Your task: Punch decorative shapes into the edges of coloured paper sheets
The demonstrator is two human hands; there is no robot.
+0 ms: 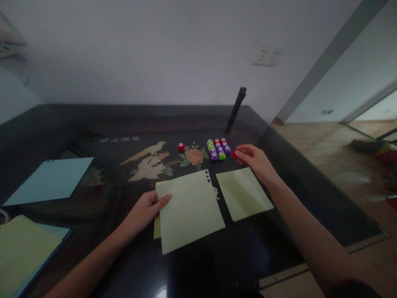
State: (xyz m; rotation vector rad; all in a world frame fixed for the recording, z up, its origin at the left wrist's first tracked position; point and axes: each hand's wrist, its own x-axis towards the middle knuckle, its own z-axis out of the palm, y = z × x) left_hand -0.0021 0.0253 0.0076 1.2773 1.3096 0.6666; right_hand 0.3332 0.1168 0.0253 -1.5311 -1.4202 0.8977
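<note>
My left hand [155,205] grips the left edge of a pale yellow-green sheet of paper [190,213], thumb on top. A short row of dark punched shapes, hearts among them, runs down the sheet's upper right corner. Part of a yellower sheet [157,227] shows beneath it. In my right hand [250,159], a small red craft punch [234,153] is pinched between thumb and fingers. Just left of it stand several small craft punches [218,149] in green, purple and red, grouped closely. Another red craft punch [181,147] stands apart, farther left.
A second pale sheet [245,193] lies under my right forearm's side. Small paper cut-outs [216,193] lie between the sheets. Light blue paper [51,180] and a paper stack [27,252] are at left. A black upright object [235,109] stands at the dark table's [124,118] back.
</note>
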